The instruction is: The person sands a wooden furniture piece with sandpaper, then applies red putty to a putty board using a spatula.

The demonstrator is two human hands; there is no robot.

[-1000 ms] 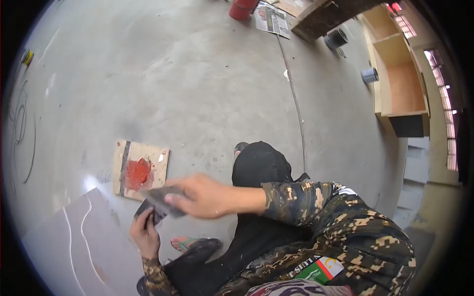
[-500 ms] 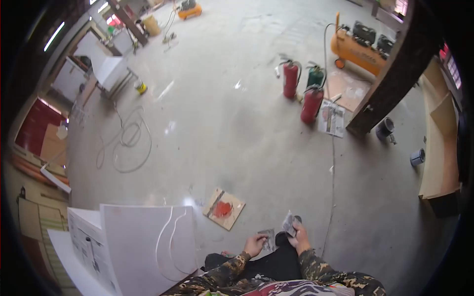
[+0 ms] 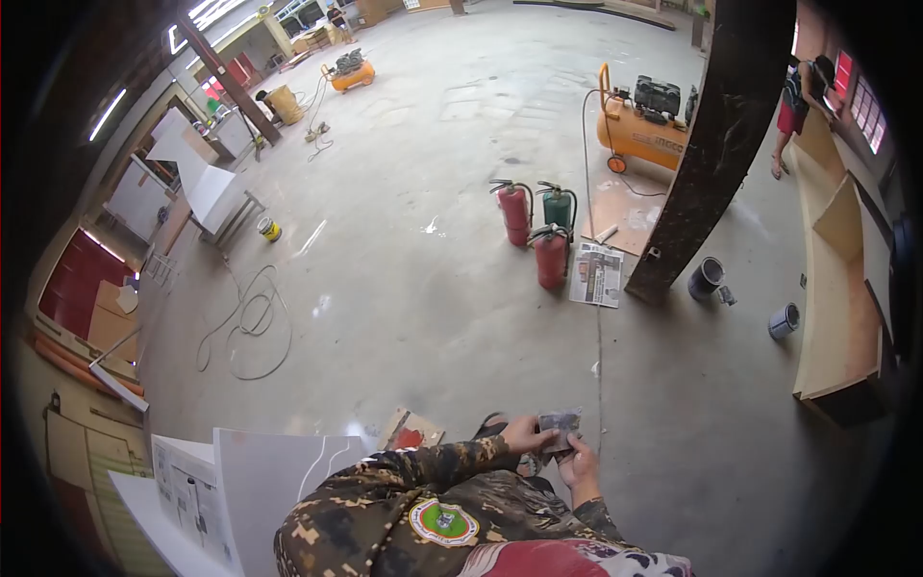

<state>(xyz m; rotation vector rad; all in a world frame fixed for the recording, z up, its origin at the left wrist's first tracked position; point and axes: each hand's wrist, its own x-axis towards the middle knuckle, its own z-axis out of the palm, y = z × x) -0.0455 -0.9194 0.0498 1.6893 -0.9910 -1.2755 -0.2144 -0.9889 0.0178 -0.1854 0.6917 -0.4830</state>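
Note:
My left hand (image 3: 525, 435) and my right hand (image 3: 579, 464) are close together in front of my knees. Between them is a small greyish flat piece (image 3: 561, 423), like a scraper blade or a plastic packet; its kind is not clear. The fingers of both hands are closed at its edges. To the left, a wooden board (image 3: 430, 424) with a red paste patch (image 3: 409, 439) lies on the floor, partly covered by my camouflage sleeve (image 3: 385, 481).
Three fire extinguishers (image 3: 550, 255) stand ahead beside newspaper (image 3: 596, 276) and a dark post (image 3: 707, 144). Paint cans (image 3: 705, 278) and a long wooden cabinet (image 3: 832, 279) are at right, where another person (image 3: 803, 101) stands. White panels (image 3: 279, 490) are at left.
My hands have come together; earlier they were apart, the left with a dark flat piece and the right with a greyish one. The view has tilted up, and my left sleeve now covers part of the board.

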